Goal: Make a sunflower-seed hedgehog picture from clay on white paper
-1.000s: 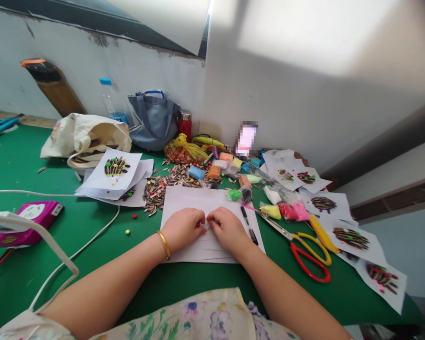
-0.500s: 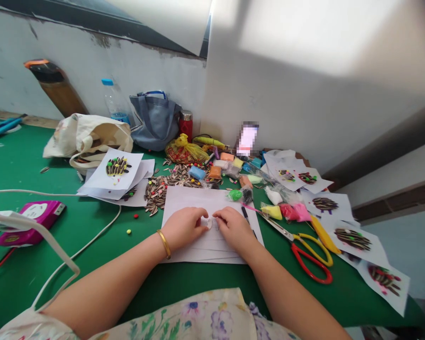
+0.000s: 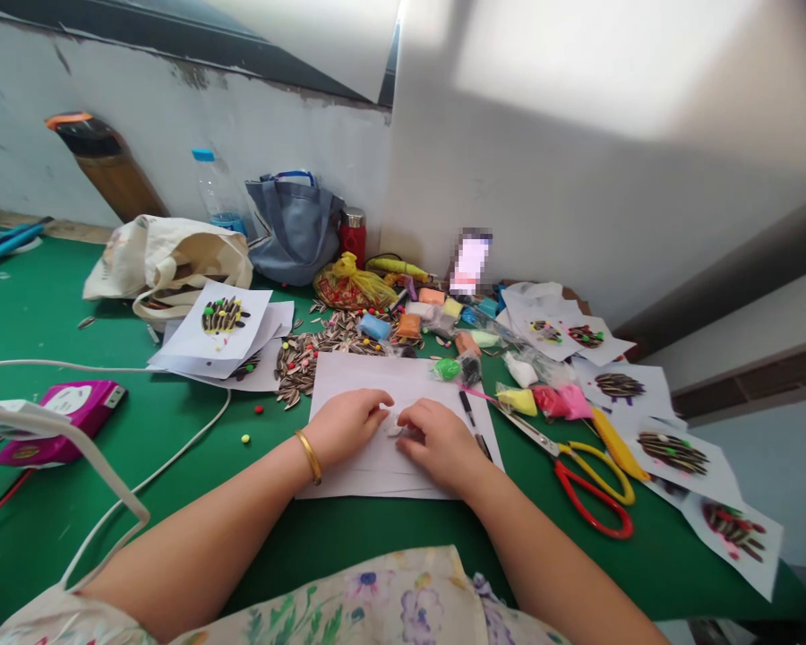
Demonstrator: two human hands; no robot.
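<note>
My left hand (image 3: pixel 347 425) and my right hand (image 3: pixel 439 442) rest close together on a stack of white paper sheets (image 3: pixel 355 381) on the green table (image 3: pixel 175 484). Between their fingertips lies a small pale lump of clay (image 3: pixel 394 424), which both hands pinch with curled fingers. A gold bangle sits on my left wrist. A black pen (image 3: pixel 468 414) lies on the paper just right of my right hand.
Sunflower seeds (image 3: pixel 305 351) are heaped beyond the paper. Coloured clay pieces (image 3: pixel 541 399) and red-and-yellow scissors (image 3: pixel 587 488) lie to the right, seed pictures (image 3: pixel 668 451) further right. Bags (image 3: pixel 167 260), a bottle, a magenta box (image 3: pixel 64 421) and a white cable (image 3: pixel 167 452) lie left.
Both hands shifted slightly on the paper while working the pale lump; the right hand moved a little nearer to me. The camera view barely moved.
</note>
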